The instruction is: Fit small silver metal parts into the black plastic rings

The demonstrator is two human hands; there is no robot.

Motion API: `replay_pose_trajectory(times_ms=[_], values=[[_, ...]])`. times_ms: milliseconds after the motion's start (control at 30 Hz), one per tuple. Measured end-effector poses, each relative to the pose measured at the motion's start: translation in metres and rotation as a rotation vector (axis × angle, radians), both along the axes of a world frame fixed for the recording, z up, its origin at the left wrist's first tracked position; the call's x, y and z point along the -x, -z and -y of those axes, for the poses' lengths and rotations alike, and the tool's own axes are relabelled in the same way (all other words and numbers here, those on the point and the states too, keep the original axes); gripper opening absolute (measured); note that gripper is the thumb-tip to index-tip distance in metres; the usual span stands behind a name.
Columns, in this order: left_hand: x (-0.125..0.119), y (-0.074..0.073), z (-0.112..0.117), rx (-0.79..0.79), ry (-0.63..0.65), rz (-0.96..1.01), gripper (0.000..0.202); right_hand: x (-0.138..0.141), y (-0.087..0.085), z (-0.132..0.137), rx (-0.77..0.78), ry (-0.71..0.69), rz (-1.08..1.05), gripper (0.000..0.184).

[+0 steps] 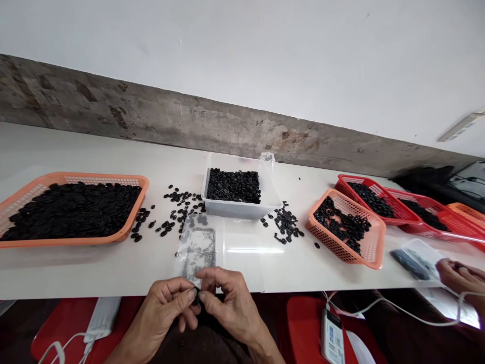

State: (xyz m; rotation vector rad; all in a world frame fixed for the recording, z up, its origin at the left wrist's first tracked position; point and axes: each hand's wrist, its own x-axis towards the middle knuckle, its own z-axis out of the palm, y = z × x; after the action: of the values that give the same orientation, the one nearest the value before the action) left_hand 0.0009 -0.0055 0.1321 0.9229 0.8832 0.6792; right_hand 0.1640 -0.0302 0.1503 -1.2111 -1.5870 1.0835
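Observation:
Close to the table's front edge, my left hand pinches a small black plastic piece between thumb and forefinger. My right hand is closed at the same spot, its thumb and fingertips meeting the piece from the other side. Fingers cover most of it, so its exact shape is hidden. Just beyond the hands lies a shallow clear plastic tray with many tiny metallic parts in it. Behind that stands a translucent white bin partly filled with small black pieces. Loose black oval pieces are scattered left of the bin.
An orange basket heaped with black oval pieces stands at the left. To the right are a loose black pile, a smaller orange basket and red baskets. Another person's hand works at the far right.

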Motion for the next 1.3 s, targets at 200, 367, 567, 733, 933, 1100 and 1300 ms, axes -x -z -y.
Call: replay_pose_trajectory(times_ms=[200,367,567,733,933,1100,1300], values=[[-0.005,0.004,-0.005,0.076,-0.185,0.126,0.017,0.003,0.008,0.004,-0.059,0.066,0.098,0.027],[-0.007,0.002,-0.003,0.187,-0.225,0.223,0.007,0.005,0.017,0.008,-0.189,0.030,0.294,0.057],[-0.011,-0.002,0.000,0.202,-0.221,0.232,0.008,0.002,0.014,0.002,-0.287,-0.011,0.379,0.042],[-0.012,-0.001,0.002,0.204,-0.234,0.203,0.011,0.001,0.016,-0.004,-0.334,-0.052,0.309,0.038],[-0.011,0.000,0.007,0.241,-0.225,0.233,0.013,0.001,0.021,-0.010,-0.441,-0.060,0.204,0.027],[-0.009,-0.006,0.011,0.342,-0.201,0.290,0.017,-0.003,0.021,-0.009,-0.481,-0.073,0.193,0.031],[-0.006,-0.009,0.011,0.244,-0.036,0.217,0.028,-0.007,0.020,-0.008,-0.498,-0.096,0.235,0.023]])
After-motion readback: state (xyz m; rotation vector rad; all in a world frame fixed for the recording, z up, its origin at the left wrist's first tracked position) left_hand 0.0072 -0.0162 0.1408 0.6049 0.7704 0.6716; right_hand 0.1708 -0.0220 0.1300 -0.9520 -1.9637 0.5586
